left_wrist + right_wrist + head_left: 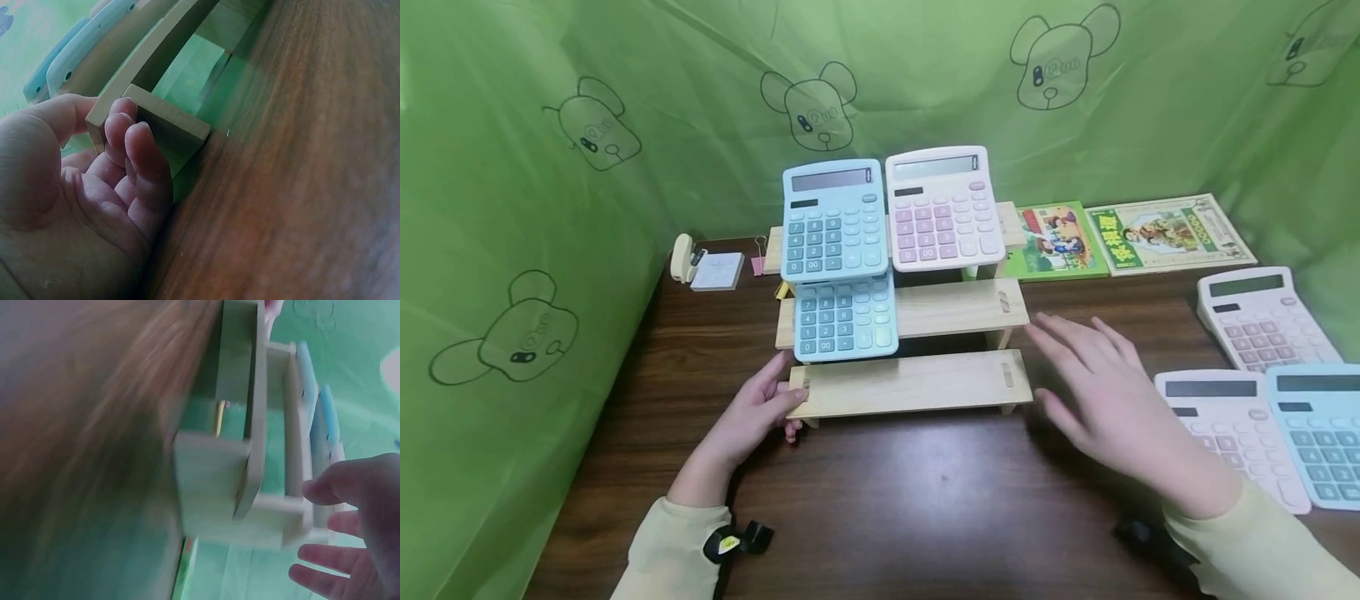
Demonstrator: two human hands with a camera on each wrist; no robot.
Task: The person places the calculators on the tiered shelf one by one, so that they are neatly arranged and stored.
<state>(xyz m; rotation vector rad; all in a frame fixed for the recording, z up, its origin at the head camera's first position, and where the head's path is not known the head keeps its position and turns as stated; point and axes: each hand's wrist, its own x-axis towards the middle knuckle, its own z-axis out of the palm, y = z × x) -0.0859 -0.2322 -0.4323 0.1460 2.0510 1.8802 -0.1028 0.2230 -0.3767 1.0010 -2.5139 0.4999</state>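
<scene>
A light wooden stepped rack with three shelves stands on the dark table. My left hand grips the left end of its lowest shelf, thumb on top and fingers curled beneath, as the left wrist view also shows at the board's end. My right hand hovers just off the rack's right side, fingers spread and holding nothing. On the top shelf lean a blue calculator and a pink-and-white calculator. Another blue calculator sits on the middle shelf at the left, its top hidden.
At the right lie two more pink-and-white calculators, one farther back and one nearer, beside a blue calculator. Two picture books lie behind the rack. A notepad, a cream stapler-like item and a pink binder clip are back left.
</scene>
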